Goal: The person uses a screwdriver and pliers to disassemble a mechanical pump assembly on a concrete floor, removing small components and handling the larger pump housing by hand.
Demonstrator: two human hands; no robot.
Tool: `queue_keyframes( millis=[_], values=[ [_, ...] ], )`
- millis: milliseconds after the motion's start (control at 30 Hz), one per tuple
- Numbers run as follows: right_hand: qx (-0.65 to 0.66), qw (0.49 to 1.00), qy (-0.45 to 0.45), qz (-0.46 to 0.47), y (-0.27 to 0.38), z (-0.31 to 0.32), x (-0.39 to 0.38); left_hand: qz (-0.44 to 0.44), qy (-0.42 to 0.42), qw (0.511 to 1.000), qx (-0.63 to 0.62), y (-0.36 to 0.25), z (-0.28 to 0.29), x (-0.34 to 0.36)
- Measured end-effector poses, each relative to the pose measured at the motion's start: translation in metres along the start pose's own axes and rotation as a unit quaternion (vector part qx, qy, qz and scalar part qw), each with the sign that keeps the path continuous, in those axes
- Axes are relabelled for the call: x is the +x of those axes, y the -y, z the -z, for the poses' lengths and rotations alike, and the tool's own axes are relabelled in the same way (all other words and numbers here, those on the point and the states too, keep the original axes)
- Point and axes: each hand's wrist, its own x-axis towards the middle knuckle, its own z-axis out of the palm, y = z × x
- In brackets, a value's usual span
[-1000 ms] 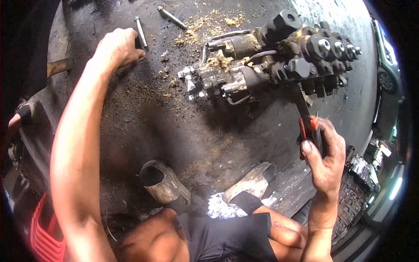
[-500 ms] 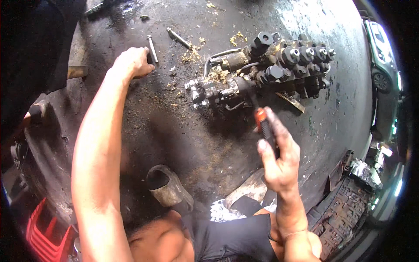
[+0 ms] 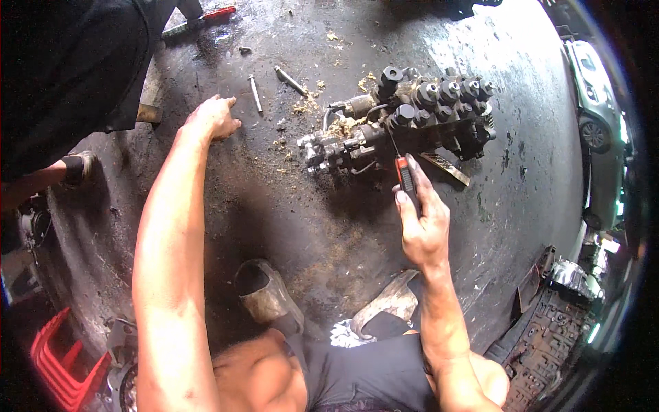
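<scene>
My right hand (image 3: 425, 223) is closed round a screwdriver (image 3: 404, 175) with an orange-and-black handle. Its thin blade points up at the near side of a hydraulic valve block (image 3: 425, 113), a dark, greasy metal assembly with several round caps lying on the floor; whether the tip touches it, I cannot tell. Out to the left, my left hand (image 3: 214, 118) hovers low over the floor with thumb and forefinger apart and nothing visible in it. A long bolt (image 3: 255, 95) lies just beyond its fingertips, and a second long bolt (image 3: 291, 81) rests farther right.
Crumbly yellowish debris (image 3: 305, 106) is scattered left of the block. A flat metal strip (image 3: 446, 169) sticks out beneath it. Another person in dark clothing (image 3: 75, 75) is at the left, near a red-handled tool (image 3: 220, 12). Red plastic (image 3: 65, 364) and a dirty metal plate (image 3: 546, 343) flank me.
The screwdriver has shifted left and up along the block. My left hand has drawn slightly away from the nearer bolt, its fingers more spread. At the left, more of the other person shows.
</scene>
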Motion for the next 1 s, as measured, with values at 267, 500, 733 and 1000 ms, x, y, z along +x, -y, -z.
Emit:
queue_keyframes(
  millis=[267,500,733,1000],
  values=[
    [-0.039,0.999,0.011,0.005,-0.011,0.001,0.001,-0.018,-0.007,1.0,0.009,-0.013,0.007,-0.003],
    [-0.063,0.997,0.036,-0.009,0.014,0.016,0.004,-0.023,0.005,1.0,0.016,-0.019,0.015,-0.006],
    [-0.288,0.954,0.08,0.005,0.058,0.02,0.026,-0.021,0.01,1.0,0.0,-0.022,0.011,-0.009],
    [-0.463,0.875,0.12,0.072,0.087,0.008,0.033,-0.03,0.009,0.999,-0.019,-0.024,0.008,-0.008]
  ],
)
